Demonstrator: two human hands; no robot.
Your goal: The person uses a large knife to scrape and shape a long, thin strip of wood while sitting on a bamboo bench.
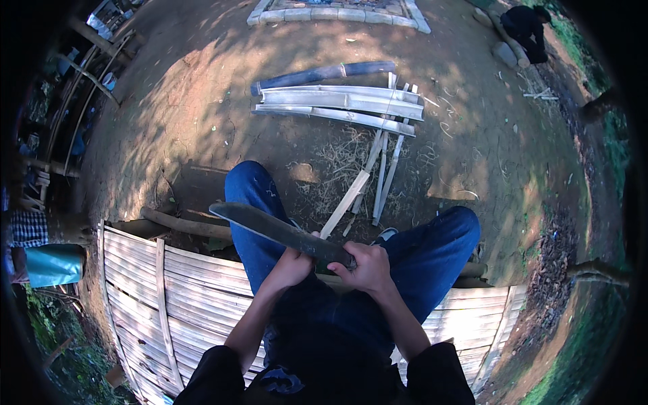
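Observation:
I sit with my knees apart, and a machete (273,229) lies crosswise over my lap, its broad tip toward my left knee. My right hand (368,264) is closed round its handle end, thumb stretched along it. My left hand (290,267) is closed just under the blade, at the near end of a pale bamboo strip (345,202). That strip slants away from me to the ground between my feet; the blade hides its near end. Beyond it, several thin bamboo strips (390,174) lie among fibrous shavings (337,165).
Split bamboo halves (337,99) and a dark bamboo length (324,75) lie farther out on the earth. I sit on a slatted bamboo bench (202,287). A log (185,224) lies at its left front. Another person (523,30) is at far right; a brick-edged bed (337,14) lies ahead.

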